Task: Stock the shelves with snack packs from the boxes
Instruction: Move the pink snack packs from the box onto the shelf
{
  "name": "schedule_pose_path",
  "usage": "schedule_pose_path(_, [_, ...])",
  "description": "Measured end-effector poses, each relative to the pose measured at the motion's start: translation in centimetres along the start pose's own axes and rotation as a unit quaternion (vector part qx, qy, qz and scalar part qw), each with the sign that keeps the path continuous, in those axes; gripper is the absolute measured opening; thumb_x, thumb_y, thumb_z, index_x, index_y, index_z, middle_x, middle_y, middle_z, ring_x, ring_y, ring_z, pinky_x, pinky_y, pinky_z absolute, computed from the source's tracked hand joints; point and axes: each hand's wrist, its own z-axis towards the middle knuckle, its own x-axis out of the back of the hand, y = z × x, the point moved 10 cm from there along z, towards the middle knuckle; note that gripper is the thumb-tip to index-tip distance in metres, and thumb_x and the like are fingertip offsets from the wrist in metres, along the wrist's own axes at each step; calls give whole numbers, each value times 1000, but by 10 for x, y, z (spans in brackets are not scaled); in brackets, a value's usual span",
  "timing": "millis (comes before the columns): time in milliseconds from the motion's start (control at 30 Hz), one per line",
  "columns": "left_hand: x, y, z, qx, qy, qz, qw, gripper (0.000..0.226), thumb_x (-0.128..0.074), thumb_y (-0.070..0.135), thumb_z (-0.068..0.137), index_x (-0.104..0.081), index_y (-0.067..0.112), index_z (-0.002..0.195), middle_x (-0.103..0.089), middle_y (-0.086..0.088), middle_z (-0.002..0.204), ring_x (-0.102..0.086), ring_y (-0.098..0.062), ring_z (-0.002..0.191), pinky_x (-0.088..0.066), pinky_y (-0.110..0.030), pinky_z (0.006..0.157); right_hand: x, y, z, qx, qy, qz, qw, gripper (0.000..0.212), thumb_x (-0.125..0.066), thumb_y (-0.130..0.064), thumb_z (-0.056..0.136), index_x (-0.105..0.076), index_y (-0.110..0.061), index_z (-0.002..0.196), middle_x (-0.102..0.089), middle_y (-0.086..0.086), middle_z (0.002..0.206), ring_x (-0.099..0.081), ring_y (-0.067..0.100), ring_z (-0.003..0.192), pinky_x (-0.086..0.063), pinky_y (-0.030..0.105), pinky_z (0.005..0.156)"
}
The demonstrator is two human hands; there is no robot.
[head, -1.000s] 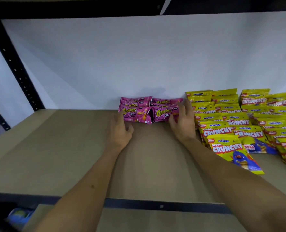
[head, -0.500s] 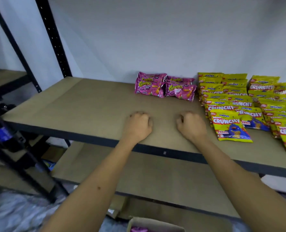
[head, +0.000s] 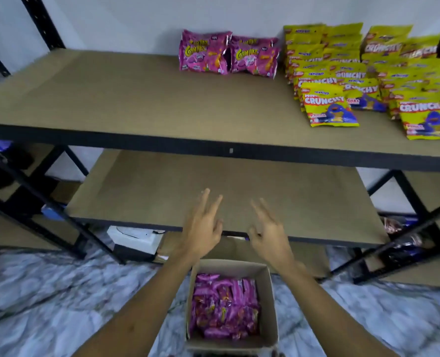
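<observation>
An open cardboard box stands on the floor below me, filled with several pink snack packs. Two stacks of the same pink packs sit at the back of the upper shelf. My left hand and my right hand hover empty, fingers spread, above the box's far edge and in front of the lower shelf. Neither hand touches anything.
Yellow Crunchy packs fill the right side of the upper shelf in overlapping rows. Black rack posts stand at the left. A white box lies under the lower shelf. The floor is marbled.
Both hands have pulled back from the pink packs on the upper shelf, come down past its edge and opened above the box. My view has tilted down to the floor.
</observation>
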Motion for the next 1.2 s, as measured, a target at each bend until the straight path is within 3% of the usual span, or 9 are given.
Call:
schedule_pose_path(100, [-76,-46,-53,85,-127,-41,987,48,-55,20,91,-48,17,139,-43,-9,145,-45,-27,131,-41,-41,106,-54,63,-55,-124,-133,-13,983,58,-57,-14,92,-39,-19,146,-67,13,116,-66,28,98,-49,32,84])
schedule_pose_path(233, [-153,-90,-139,158,-239,-57,956,29,-56,19,89,-63,19,117,-65,-5,114,-62,-22,100,-52,-37,87,-111,128,-131,-214,-220,-28,951,37,-54,-14,93,-58,-10,129,-70,12,108,-64,21,90,-52,33,81])
schedule_pose_path(367, [-210,-116,-164,176,-281,-66,941,22,-55,13,88,-67,18,106,-69,-5,100,-64,-20,89,-44,-23,70,-166,184,-149,-256,-252,-29,933,15,-51,-18,92,-61,-11,101,-62,3,80,-59,22,77,-48,33,68])
schedule_pose_path(500, [-292,-143,-196,204,-294,-86,930,19,-60,8,88,-70,11,104,-58,2,107,-57,-15,95,-42,-11,77,-248,254,-173,-279,-284,-14,917,36,-56,-16,89,-62,-11,124,-67,12,115,-64,27,104,-52,36,91])
schedule_pose_path(600, [-367,-167,-238,238,-321,-109,910,17,-62,10,88,-71,13,102,-69,-6,107,-63,-21,99,-50,-28,89,-305,298,-200,-293,-298,8,909,43,-57,-14,91,-55,-12,133,-61,11,126,-62,26,106,-51,29,86])
schedule_pose_path(733, [-452,-192,-278,265,-358,-135,885,24,-63,13,90,-68,11,114,-67,-2,112,-61,-16,107,-45,-22,89,-377,363,-235,-314,-311,20,897,31,-56,-12,94,-58,-11,125,-63,14,120,-60,16,81,-47,19,66])
schedule_pose_path(933, [-530,-232,-325,303,-388,-141,859,11,-63,6,90,-67,16,91,-67,-9,107,-62,-23,98,-52,-37,92,-451,420,-280,-339,-330,37,880,22,-58,-6,91,-64,-5,112,-67,13,110,-59,19,89,-51,26,81])
schedule_pose_path(1067, [-548,-234,-341,302,-382,-144,861,13,-64,14,90,-70,14,102,-66,-4,102,-61,-17,98,-49,-26,88,-462,440,-299,-346,-319,30,882,21,-58,-8,92,-65,-7,111,-65,12,108,-57,16,83,-47,22,73])
schedule_pose_path(1200, [-546,-234,-370,328,-386,-152,849,19,-64,9,88,-62,19,73,-62,-1,81,-57,-12,78,-47,-26,78,-469,444,-324,-350,-325,25,878,26,-57,-9,92,-63,-8,117,-64,11,117,-58,19,95,-48,26,83])
